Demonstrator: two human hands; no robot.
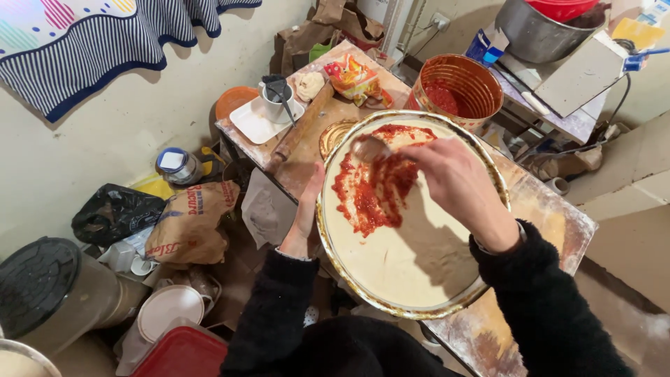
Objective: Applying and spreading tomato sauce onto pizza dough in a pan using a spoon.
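A round metal pan (335, 258) holds a flat sheet of pale dough (412, 258) on a floured wooden board. Red tomato sauce (366, 199) covers the dough's upper left part. My right hand (457, 185) reaches over the pan and grips a metal spoon (370, 148), whose bowl rests on the sauce near the far rim. My left hand (305, 216) presses flat against the pan's left rim, fingers pointing away from me. An open tin of red sauce (457, 87) stands just beyond the pan.
A wooden rolling pin (301, 126), a white tray with a cup (269, 112), a lump of dough (309, 85) and a colourful packet (356, 78) lie on the far board. A paper flour sack (192, 220), black bag, bins and lids crowd the floor at left.
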